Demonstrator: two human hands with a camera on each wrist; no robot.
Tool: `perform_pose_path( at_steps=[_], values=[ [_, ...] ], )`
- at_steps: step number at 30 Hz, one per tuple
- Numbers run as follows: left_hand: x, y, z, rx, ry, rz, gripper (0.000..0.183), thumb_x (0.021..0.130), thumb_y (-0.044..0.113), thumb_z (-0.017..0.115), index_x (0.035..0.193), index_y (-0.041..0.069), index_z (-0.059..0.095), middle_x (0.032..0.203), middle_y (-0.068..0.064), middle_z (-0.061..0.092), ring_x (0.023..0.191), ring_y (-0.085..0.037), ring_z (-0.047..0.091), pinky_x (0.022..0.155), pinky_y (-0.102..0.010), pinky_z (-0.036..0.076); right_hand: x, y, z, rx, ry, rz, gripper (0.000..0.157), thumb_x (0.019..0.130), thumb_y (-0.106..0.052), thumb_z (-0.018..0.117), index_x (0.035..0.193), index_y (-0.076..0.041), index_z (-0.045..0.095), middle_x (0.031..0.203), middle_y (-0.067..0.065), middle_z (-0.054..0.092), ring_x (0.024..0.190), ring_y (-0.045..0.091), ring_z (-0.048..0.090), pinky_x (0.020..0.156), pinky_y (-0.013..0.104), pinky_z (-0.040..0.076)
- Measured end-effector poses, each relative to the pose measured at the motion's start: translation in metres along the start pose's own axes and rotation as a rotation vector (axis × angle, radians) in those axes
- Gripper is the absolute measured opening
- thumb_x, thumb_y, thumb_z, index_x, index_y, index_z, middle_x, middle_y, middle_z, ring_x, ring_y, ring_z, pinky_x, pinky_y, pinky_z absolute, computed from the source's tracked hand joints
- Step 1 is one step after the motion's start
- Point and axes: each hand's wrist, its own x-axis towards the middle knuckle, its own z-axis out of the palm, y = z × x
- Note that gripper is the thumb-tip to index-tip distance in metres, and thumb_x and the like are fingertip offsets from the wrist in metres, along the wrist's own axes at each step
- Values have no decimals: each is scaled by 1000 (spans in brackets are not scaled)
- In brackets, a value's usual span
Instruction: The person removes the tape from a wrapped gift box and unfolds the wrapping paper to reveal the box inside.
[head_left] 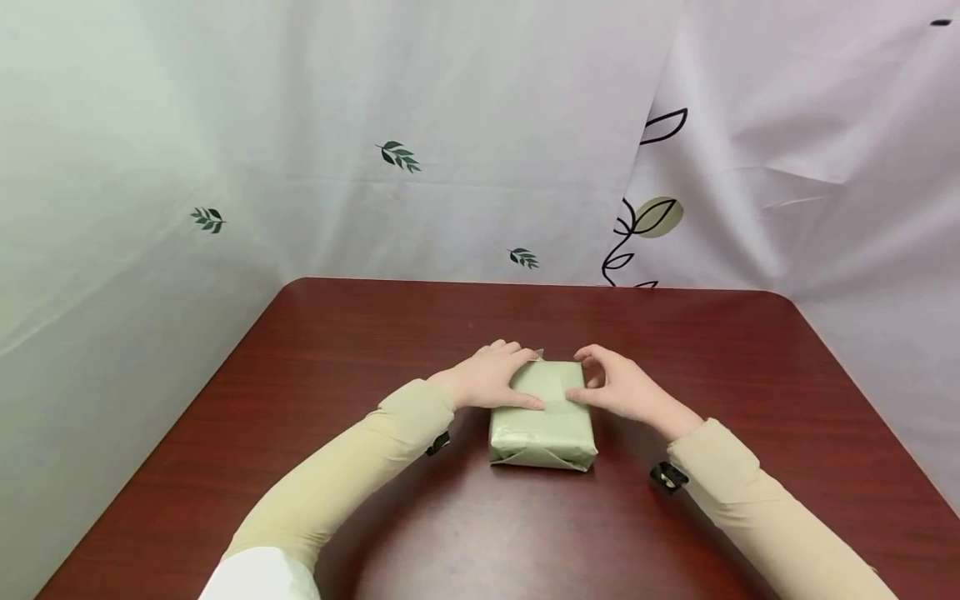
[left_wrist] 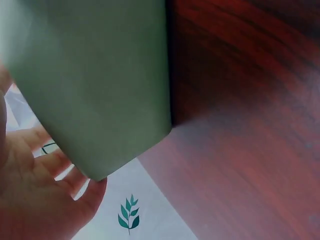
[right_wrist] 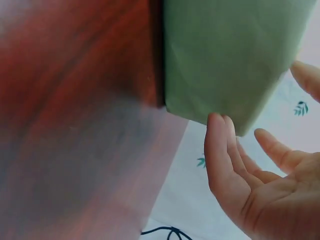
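A parcel wrapped in pale green paper (head_left: 542, 429) lies on the table, with folded flaps at its near end. My left hand (head_left: 491, 377) rests across its left top edge, thumb laid over the top. In the left wrist view the left fingers (left_wrist: 90, 192) reach the parcel's far corner. At the far right corner is my right hand (head_left: 618, 385), its thumb touching the top and its fingers loosely bent. The right wrist view shows the right fingertips (right_wrist: 217, 120) right at the far end of the parcel. A small clear piece (head_left: 539, 353) sticks up beside the left fingers.
The parcel sits on a dark red-brown wooden table (head_left: 337, 333) with rounded far corners. Behind the table hangs a white curtain (head_left: 465, 217) with leaf prints. Both wrists wear small black cameras (head_left: 667, 477) near the sleeve ends.
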Motion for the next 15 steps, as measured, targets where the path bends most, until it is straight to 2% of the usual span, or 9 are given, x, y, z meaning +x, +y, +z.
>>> perform_pose_path(
  at_steps=[3, 6, 11, 15],
  values=[
    [-3, 1, 1, -19, -4, 9, 73, 84, 55, 62, 142, 14, 42, 123, -6, 53, 111, -23, 46, 99, -41, 36, -2, 0, 3, 32, -52, -1, 55, 80, -24, 74, 123, 1, 49, 110, 19, 61, 83, 18, 65, 70, 31, 53],
    [-5, 2, 2, -35, -57, 22, 80, 85, 55, 61, 147, 12, 33, 125, -9, 48, 113, -25, 40, 100, -42, 32, -2, -1, 4, 91, -71, 32, 54, 81, -20, 74, 123, 2, 48, 112, 22, 60, 84, 21, 67, 65, 29, 54],
    [-7, 3, 6, 0, -147, 27, 110, 73, 64, 68, 152, 10, 15, 136, -11, 36, 120, -25, 32, 104, -45, 25, 1, -2, 4, 133, -72, 65, 53, 81, -17, 73, 123, 2, 48, 118, 26, 56, 86, 24, 67, 62, 29, 54],
    [-6, 4, 6, -8, -123, 38, 119, 66, 66, 73, 152, 8, 14, 141, -12, 31, 126, -27, 28, 104, -47, 24, 6, 0, 3, 111, -38, 70, 49, 80, -15, 74, 120, 0, 51, 120, 26, 56, 86, 24, 68, 64, 30, 54]
  ],
)
